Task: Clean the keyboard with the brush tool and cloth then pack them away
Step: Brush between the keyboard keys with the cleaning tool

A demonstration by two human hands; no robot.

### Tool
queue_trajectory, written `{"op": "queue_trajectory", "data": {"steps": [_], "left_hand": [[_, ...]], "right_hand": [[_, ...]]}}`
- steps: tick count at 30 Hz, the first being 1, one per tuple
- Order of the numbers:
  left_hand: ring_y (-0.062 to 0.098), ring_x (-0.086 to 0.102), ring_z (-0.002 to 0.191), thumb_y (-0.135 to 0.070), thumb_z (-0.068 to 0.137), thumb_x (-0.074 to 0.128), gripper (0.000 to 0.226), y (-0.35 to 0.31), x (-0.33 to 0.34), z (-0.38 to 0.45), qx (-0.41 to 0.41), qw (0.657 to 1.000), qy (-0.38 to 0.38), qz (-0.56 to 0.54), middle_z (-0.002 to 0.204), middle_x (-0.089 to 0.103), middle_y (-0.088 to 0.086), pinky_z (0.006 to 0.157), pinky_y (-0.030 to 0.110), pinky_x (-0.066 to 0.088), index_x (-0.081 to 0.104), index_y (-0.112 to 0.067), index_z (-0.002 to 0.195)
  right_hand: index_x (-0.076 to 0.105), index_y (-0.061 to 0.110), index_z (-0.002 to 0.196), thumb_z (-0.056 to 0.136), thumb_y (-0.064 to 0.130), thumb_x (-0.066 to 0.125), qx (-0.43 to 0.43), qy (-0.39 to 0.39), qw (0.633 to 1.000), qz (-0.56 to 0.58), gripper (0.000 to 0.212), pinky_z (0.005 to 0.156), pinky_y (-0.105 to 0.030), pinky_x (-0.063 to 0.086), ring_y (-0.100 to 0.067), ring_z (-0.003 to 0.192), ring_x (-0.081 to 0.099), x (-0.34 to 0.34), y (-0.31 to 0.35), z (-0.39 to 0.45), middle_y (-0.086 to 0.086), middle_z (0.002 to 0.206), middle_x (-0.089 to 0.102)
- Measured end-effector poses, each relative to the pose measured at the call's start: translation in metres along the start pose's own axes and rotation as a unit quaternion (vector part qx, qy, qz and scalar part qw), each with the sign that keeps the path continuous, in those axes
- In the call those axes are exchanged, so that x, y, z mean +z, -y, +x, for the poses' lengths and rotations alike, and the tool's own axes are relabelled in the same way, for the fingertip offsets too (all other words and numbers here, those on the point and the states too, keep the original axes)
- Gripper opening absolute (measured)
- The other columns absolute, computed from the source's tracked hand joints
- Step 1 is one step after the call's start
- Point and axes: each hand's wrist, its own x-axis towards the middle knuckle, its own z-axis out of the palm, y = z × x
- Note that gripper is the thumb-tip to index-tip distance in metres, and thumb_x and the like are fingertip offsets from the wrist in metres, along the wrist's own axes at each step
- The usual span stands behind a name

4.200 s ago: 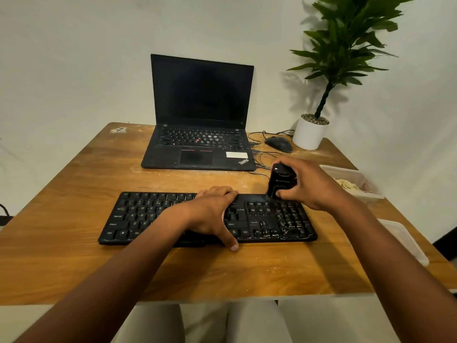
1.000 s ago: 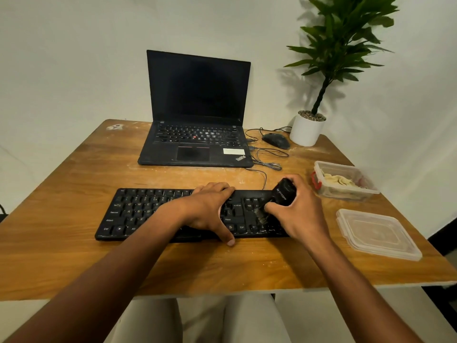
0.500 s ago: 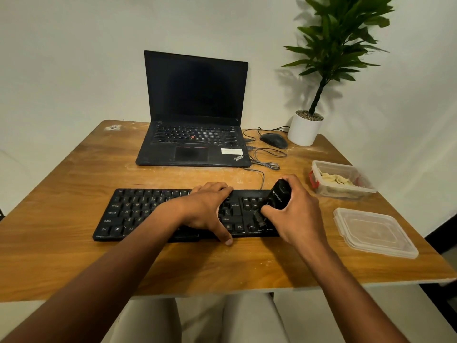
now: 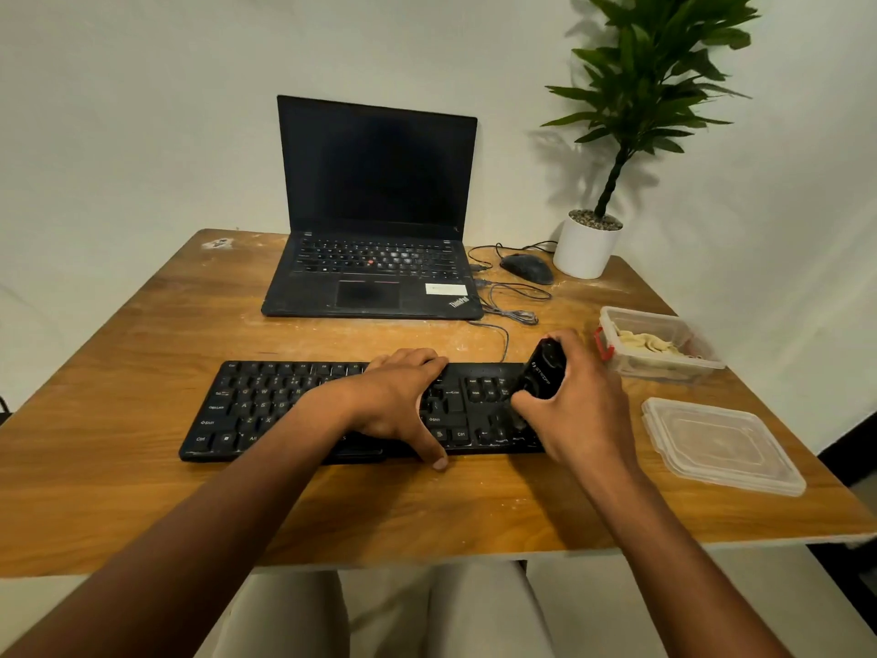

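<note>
Right hand (image 4: 576,410) gripping brush (image 4: 543,375), working keyboard (image 4: 332,410) at its 3 o'clock end; left hand (image 4: 403,406) pressing flat, steadying. Advise short strokes. Cloth in tub (image 4: 664,363), 2 o'clock on table (image 4: 118,467).

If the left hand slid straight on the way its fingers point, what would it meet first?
The left hand lies across the keyboard, fingers aimed at the table's far right. Past the keyboard's back edge, the grey cable looks first in line, though depth is hard to judge.
</note>
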Motion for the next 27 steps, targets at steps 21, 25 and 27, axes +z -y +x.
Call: {"op": "queue_trajectory", "data": {"steps": [21,25,27], "left_hand": [[0.022,-0.004,0.158,-0.066,0.068,0.086,0.14,0.001,0.001,0.0,0.009,1.0,-0.005,0.004,0.173,-0.005,-0.005,0.127,0.04,-0.002,-0.004,-0.023,0.166],[0.021,-0.004,0.158,-0.066,0.067,0.086,0.14,0.002,0.002,0.001,0.009,1.0,-0.007,0.004,0.173,-0.004,-0.006,0.127,0.04,-0.002,-0.004,-0.023,0.166],[0.022,-0.004,0.158,-0.066,0.067,0.086,0.14,0.002,0.002,0.001,0.01,1.0,-0.006,0.004,0.173,-0.005,-0.006,0.127,0.041,-0.002,-0.004,-0.023,0.166]], "right_hand": [[0.055,0.038,0.114,0.076,0.018,0.088,0.013,0.081,0.99,0.11,0.054,0.06,-0.014,0.05,-0.001,0.084,0.065,-0.003,0.005,-0.011,0.015,0.096,0.066],[0.052,0.039,0.119,0.076,0.024,0.087,0.007,0.064,0.997,0.031,0.057,0.061,-0.02,0.052,-0.005,0.083,0.066,-0.004,-0.001,-0.013,0.015,0.095,0.067],[0.05,0.039,0.122,0.077,0.025,0.085,0.002,0.031,0.999,-0.032,0.059,0.061,-0.023,0.052,-0.01,0.08,0.064,-0.01,-0.004,-0.011,0.013,0.094,0.064]]}}
